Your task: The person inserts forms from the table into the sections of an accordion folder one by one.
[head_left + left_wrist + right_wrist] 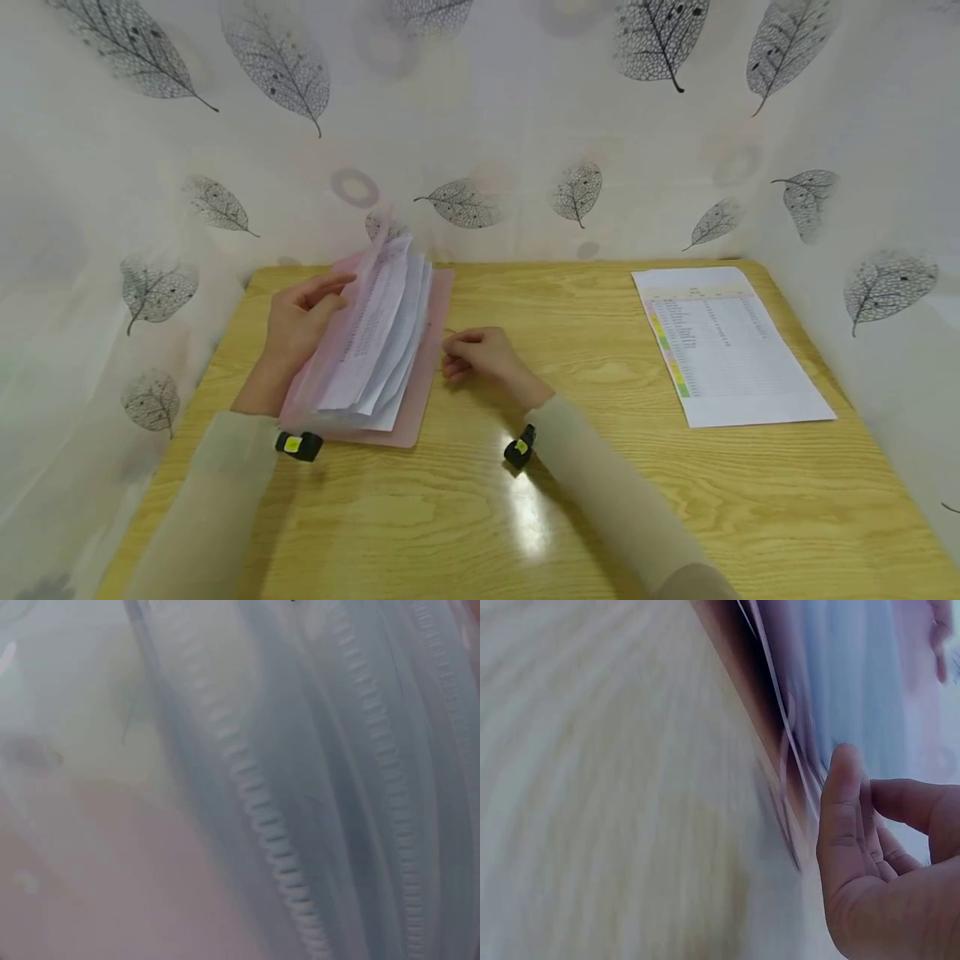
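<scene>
A pink folder (420, 392) stuffed with loose printed sheets (378, 337) lies open on the wooden desk (480, 500), directly between a person's two hands. The left hand (300, 321) props up the raised cover and fanned pages, fingers curled round their edge; the right hand (480, 354) rests on the desk just beside the folder's right border, fingers loosely curled and holding nothing. The thin pages look light, floppy and apt to slide or spill, so they are probably best taken as a stack near the spine. One more printed sheet (723, 346) lies well off beyond the right hand.
</scene>
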The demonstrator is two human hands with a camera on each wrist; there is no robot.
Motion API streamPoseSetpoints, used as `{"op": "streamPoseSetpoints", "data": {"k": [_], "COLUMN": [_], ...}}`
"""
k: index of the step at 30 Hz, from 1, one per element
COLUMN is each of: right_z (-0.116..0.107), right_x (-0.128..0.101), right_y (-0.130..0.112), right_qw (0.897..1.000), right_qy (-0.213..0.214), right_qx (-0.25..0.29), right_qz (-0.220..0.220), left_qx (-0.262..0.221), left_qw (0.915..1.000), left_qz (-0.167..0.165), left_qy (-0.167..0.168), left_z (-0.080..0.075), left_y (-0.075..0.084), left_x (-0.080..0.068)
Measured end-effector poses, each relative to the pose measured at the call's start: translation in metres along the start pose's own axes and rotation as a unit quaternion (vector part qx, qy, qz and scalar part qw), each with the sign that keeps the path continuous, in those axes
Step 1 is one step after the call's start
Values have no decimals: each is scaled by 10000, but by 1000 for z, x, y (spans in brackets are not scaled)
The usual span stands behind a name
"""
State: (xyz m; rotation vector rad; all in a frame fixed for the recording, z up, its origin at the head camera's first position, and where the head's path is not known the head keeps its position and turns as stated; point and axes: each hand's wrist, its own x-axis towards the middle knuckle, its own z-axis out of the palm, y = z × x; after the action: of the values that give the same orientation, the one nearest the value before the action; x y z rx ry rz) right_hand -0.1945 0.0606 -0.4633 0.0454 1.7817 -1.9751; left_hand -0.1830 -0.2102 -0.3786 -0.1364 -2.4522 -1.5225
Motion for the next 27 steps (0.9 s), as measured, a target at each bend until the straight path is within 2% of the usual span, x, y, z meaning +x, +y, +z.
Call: {"op": "streamPoseSetpoints", "data": {"k": [6,18,27], "right_z": [-42,-150,-217], "right_x": [-12,-53,-83], "right_y": [-13,-31,-31], "right_qw": [9990,9928,9769], "right_qy": [328,937,1609], "right_qx": [-288,-740,-1408], "right_qz": [2,65,-35], "left_qx": [29,-105,-72], "left_qw": [10000,9999,9999], "left_qz": [-29,-13,-95], "left_qy": [-3,22,82], "left_z": [0,7,12], "left_y": [-1,-2,-3], "left_x": [-1,1,4]}}
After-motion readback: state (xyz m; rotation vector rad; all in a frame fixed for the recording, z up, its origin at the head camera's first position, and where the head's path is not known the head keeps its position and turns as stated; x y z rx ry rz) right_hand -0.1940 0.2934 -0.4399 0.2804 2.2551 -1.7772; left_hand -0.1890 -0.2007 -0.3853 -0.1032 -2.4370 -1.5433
